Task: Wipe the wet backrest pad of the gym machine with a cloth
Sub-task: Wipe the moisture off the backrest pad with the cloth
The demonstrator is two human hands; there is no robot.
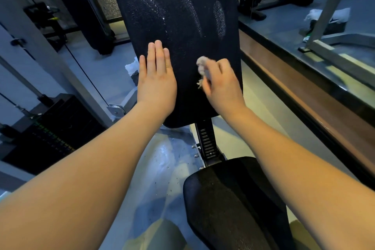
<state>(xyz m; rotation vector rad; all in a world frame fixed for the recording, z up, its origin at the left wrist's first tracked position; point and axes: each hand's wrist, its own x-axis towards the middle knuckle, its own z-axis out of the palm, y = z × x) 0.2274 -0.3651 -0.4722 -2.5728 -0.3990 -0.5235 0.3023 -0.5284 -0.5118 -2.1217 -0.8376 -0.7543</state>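
Droplets and pale wet streaks cover the upper half of the backrest pad (182,16), a tall black cushion that stands nearly upright in the middle of my view. Its lower part looks darker and I see few droplets there.

I see the left hand (157,79) lying flat on the pad's lower left area, palm down. Its fingers (158,55) are straight and pressed together, pointing up the pad, with the little finger at the pad's left edge.

The right hand (221,85) is on the pad's lower right area, near the right edge. Its fingers are curled round a small grey cloth (203,67), bunched into a wad that pokes out on the thumb side, with a frayed end hanging just below. The cloth touches the pad surface, level with the left hand and well below the wet streaks. This hand is a little blurred, so I cannot tell exactly how each finger lies.

Below the pad a notched metal post (207,140) runs down to the black seat pad (233,199) at the lower right. A weight stack (50,134) stands to the left, with a thin cable (85,73) running above it. The grey floor (162,158) under the pad looks wet and speckled. A wooden ledge (304,97) runs along the right side.
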